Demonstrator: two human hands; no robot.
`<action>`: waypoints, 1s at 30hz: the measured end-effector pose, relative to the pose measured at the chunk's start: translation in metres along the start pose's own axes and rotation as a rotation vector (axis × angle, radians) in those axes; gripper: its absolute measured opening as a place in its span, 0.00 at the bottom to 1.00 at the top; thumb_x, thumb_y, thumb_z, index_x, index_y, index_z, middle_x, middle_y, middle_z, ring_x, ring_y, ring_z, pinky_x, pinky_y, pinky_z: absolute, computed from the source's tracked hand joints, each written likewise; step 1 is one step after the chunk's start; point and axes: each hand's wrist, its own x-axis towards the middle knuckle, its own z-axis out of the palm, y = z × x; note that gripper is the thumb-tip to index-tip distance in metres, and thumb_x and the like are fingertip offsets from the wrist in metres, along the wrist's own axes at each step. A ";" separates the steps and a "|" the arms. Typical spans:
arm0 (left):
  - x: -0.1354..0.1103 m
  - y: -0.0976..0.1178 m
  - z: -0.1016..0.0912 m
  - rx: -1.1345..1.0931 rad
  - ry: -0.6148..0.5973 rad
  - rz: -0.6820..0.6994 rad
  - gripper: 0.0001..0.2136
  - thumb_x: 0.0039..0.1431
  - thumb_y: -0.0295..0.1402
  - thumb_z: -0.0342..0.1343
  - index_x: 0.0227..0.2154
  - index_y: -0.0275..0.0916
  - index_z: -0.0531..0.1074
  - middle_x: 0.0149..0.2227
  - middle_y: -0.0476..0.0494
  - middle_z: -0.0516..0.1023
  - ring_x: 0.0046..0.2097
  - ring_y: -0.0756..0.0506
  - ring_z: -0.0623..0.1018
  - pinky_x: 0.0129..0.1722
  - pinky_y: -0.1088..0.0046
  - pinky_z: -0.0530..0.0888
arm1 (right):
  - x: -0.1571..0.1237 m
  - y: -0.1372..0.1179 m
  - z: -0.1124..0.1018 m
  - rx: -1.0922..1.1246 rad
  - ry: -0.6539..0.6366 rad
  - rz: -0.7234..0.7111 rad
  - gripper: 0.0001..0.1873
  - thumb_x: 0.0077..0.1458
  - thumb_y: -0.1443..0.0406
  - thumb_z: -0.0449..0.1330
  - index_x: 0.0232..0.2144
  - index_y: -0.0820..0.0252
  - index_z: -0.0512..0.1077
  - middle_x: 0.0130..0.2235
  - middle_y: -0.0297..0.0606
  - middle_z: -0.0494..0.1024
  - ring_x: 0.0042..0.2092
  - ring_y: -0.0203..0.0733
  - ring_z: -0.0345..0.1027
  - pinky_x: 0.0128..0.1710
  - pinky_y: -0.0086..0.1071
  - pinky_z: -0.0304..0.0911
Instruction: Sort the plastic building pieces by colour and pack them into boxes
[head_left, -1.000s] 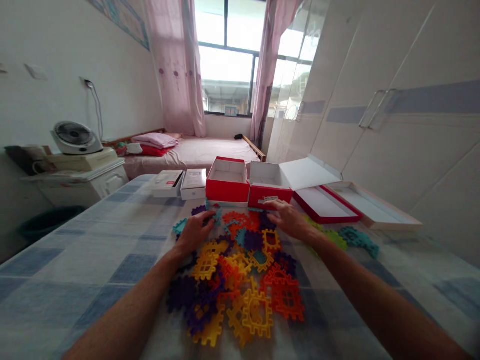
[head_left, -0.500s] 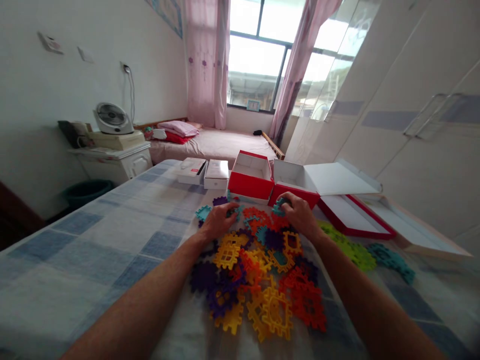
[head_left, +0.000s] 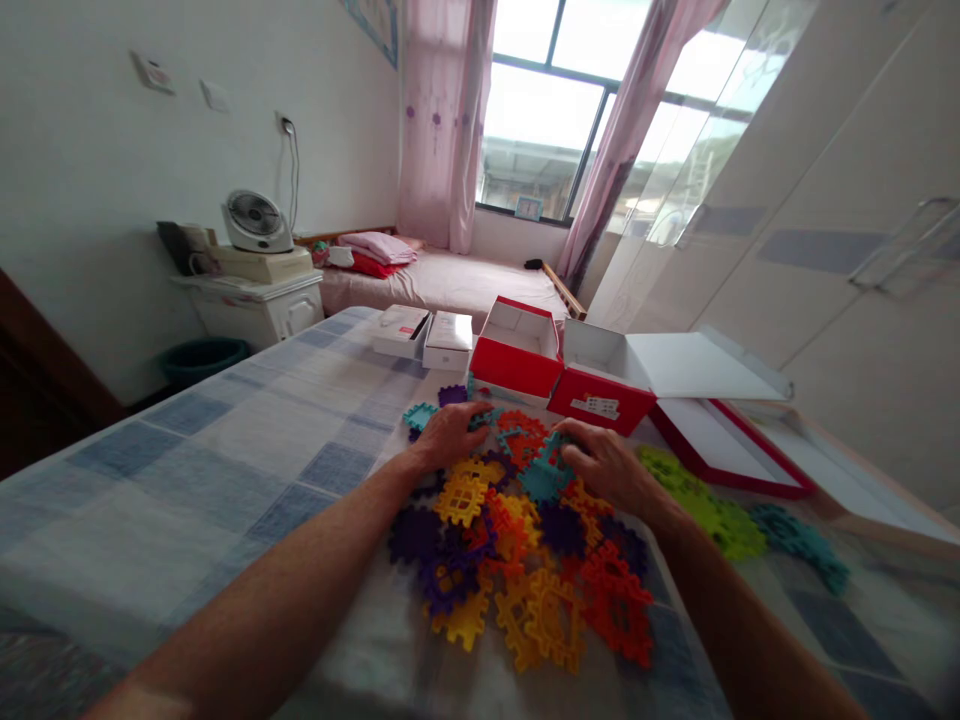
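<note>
A heap of interlocking plastic puzzle tiles (head_left: 525, 560) in yellow, orange, purple and teal lies on the checked tablecloth (head_left: 247, 450). My left hand (head_left: 448, 435) rests on the heap's far left side, fingers curled over a teal tile (head_left: 486, 418). My right hand (head_left: 611, 465) sits on the heap's far right side, fingers closed on another teal tile (head_left: 546, 470). Just behind the hands stand two open red boxes (head_left: 517, 362) with white insides.
Green tiles (head_left: 701, 505) and teal tiles (head_left: 799, 540) lie to the right. A flat red-edged lid (head_left: 724, 435) and a long tray (head_left: 862, 480) lie beyond them. Two small white boxes (head_left: 426, 335) sit at the table's far end. Cabinet with fan (head_left: 255, 285), bed and wardrobe surround.
My right hand has pulled back from the red box onto the heap with a teal tile in its fingers. The view has swung left; my left hand stays on the heap's left side.
</note>
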 end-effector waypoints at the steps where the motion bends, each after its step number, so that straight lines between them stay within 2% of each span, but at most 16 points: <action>1: 0.000 0.000 0.000 -0.001 0.000 0.004 0.19 0.54 0.33 0.51 0.50 0.37 0.71 0.48 0.42 0.77 0.49 0.44 0.76 0.50 0.71 0.69 | 0.000 0.001 -0.001 -0.002 0.036 0.026 0.10 0.50 0.66 0.48 0.30 0.60 0.68 0.27 0.32 0.70 0.29 0.34 0.61 0.30 0.28 0.53; 4: 0.000 0.000 0.001 -0.013 0.005 0.019 0.18 0.54 0.32 0.50 0.48 0.36 0.72 0.47 0.42 0.77 0.48 0.44 0.76 0.50 0.71 0.69 | 0.000 0.003 0.003 -0.025 0.024 0.065 0.09 0.51 0.64 0.49 0.30 0.61 0.68 0.26 0.32 0.70 0.29 0.35 0.61 0.30 0.28 0.53; 7: 0.000 0.000 0.002 -0.045 0.023 0.030 0.17 0.54 0.32 0.51 0.47 0.38 0.72 0.45 0.43 0.78 0.46 0.45 0.77 0.49 0.71 0.70 | -0.002 0.002 0.011 -0.082 -0.035 0.005 0.09 0.53 0.64 0.50 0.31 0.61 0.69 0.31 0.36 0.72 0.33 0.37 0.62 0.35 0.30 0.55; 9: 0.001 0.000 0.002 -0.080 0.038 0.032 0.17 0.54 0.32 0.51 0.46 0.38 0.73 0.44 0.44 0.79 0.45 0.45 0.77 0.47 0.72 0.71 | -0.004 -0.001 0.016 -0.171 -0.054 -0.025 0.07 0.53 0.64 0.53 0.30 0.60 0.68 0.35 0.38 0.73 0.37 0.39 0.63 0.38 0.32 0.55; 14: 0.000 0.004 0.001 -0.125 0.008 0.043 0.13 0.53 0.31 0.51 0.40 0.37 0.75 0.38 0.46 0.80 0.39 0.47 0.78 0.42 0.74 0.71 | -0.006 -0.006 0.022 -0.383 -0.060 0.026 0.07 0.50 0.63 0.59 0.33 0.59 0.69 0.41 0.42 0.73 0.45 0.46 0.61 0.42 0.37 0.52; 18: -0.003 0.015 0.000 -0.130 -0.040 0.061 0.13 0.52 0.31 0.52 0.40 0.39 0.75 0.38 0.48 0.80 0.40 0.47 0.77 0.43 0.75 0.71 | -0.005 -0.005 0.026 -0.399 -0.094 0.008 0.09 0.51 0.63 0.59 0.36 0.59 0.69 0.41 0.42 0.73 0.45 0.46 0.62 0.43 0.38 0.52; 25: -0.006 0.023 0.002 -0.131 -0.114 0.203 0.21 0.53 0.31 0.53 0.51 0.41 0.69 0.51 0.47 0.74 0.51 0.47 0.73 0.53 0.75 0.65 | -0.005 -0.002 0.029 -0.381 -0.101 0.039 0.16 0.51 0.63 0.58 0.43 0.61 0.68 0.46 0.46 0.72 0.48 0.49 0.60 0.46 0.40 0.51; 28: -0.006 0.021 0.003 -0.124 -0.129 0.197 0.18 0.52 0.30 0.53 0.48 0.42 0.71 0.50 0.48 0.75 0.49 0.47 0.73 0.51 0.76 0.66 | -0.003 -0.002 0.028 -0.354 -0.075 0.008 0.15 0.51 0.64 0.58 0.42 0.60 0.69 0.45 0.44 0.72 0.48 0.48 0.60 0.46 0.40 0.52; 30: -0.005 0.020 0.003 -0.110 -0.138 0.171 0.15 0.52 0.31 0.53 0.44 0.42 0.73 0.45 0.48 0.77 0.45 0.47 0.75 0.48 0.76 0.68 | -0.002 -0.002 0.025 -0.330 -0.029 -0.004 0.10 0.52 0.65 0.56 0.38 0.60 0.69 0.43 0.43 0.72 0.46 0.46 0.61 0.45 0.37 0.53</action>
